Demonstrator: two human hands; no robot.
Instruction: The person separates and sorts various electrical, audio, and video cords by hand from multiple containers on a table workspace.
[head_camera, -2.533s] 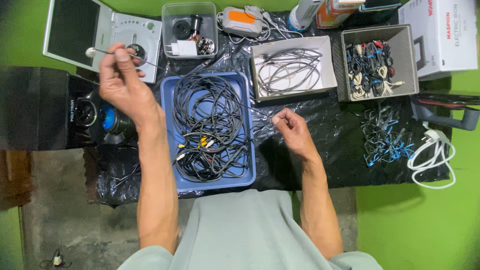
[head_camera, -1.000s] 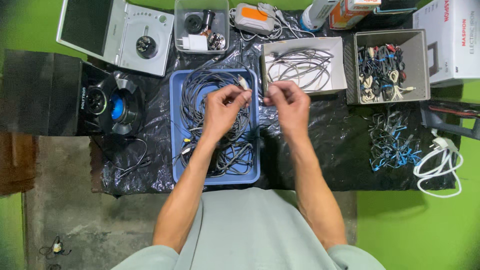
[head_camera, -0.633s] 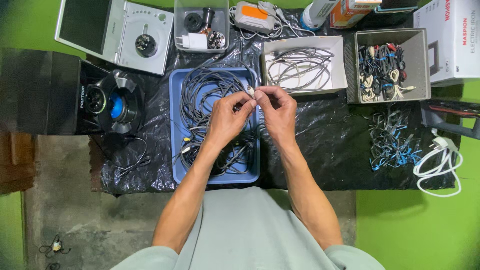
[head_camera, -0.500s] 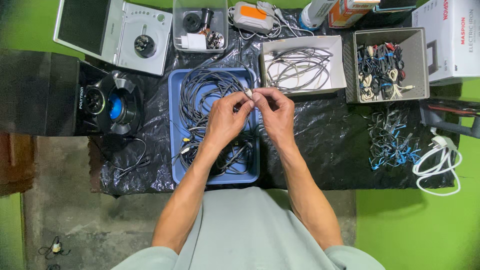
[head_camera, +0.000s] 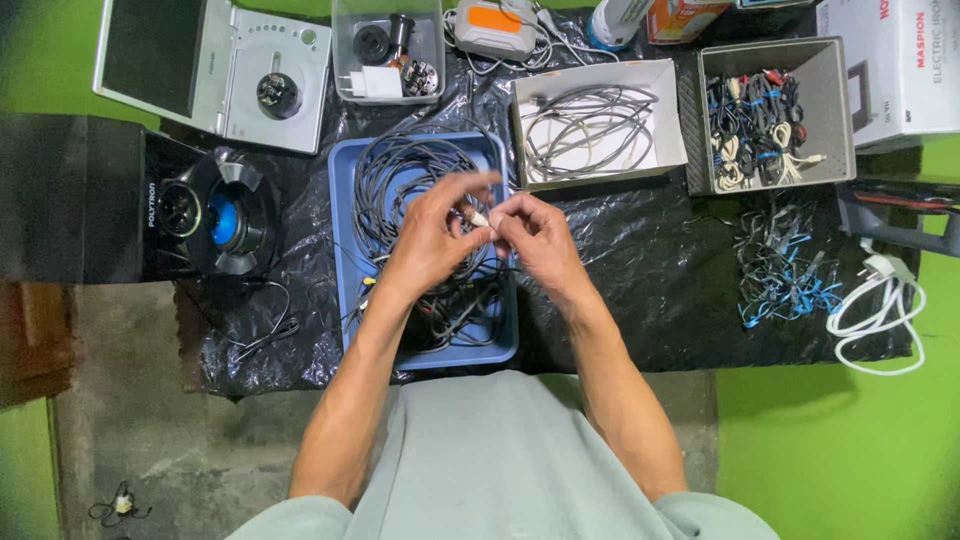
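Both hands met at frame centre, over the right half of the blue tray (head_camera: 345, 250). Left hand (head_camera: 430, 240) and right hand (head_camera: 530, 232) each pinched the small pale plug end (head_camera: 478, 217) of a thin dark cable, fingertips nearly touching. The cable's run below the hands was lost in the tangle of dark cables (head_camera: 405, 175) filling the tray, so which strand it was could not be told.

Judgement on doing this well: hold the plug lightly, draw slack upward in short pulls, and follow the one strand instead of dragging the whole knot.

Right of the hands, upper centre, the white box (head_camera: 672, 120) held loosely coiled grey leads. Farther right, the grey bin (head_camera: 840, 110) held tied bundles. A heap of blue-tied cords (head_camera: 775, 280) lay on the black plastic sheet (head_camera: 640, 260).
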